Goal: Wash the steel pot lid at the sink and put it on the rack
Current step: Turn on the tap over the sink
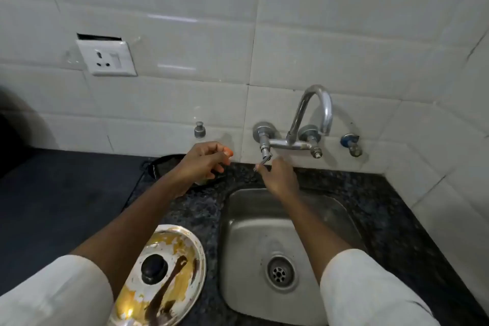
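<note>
White tiled wall is seen behind a dark speckled counter [383,206]. Wall socket [107,57] is mounted at approx 10 o'clock. Steel pot lid [161,276] is laid on counter at 7 o'clock, just left of the steel sink [341,209], knob up, smeared w/ yellow and brown residue. Left hand [203,160] is held above the counter's back edge, fingers loosely curled and apart, w/ sth small and orange at the fingertips; whether it is gripped can't be told. A dark pan is partly hidden beneath it. Right hand [277,177] is stretched over the sink's back rim, fingertips closed on the left tap lever [264,160]. Curved tap spout [315,111] is fixed at 1 o'clock; no water is seen.
</note>
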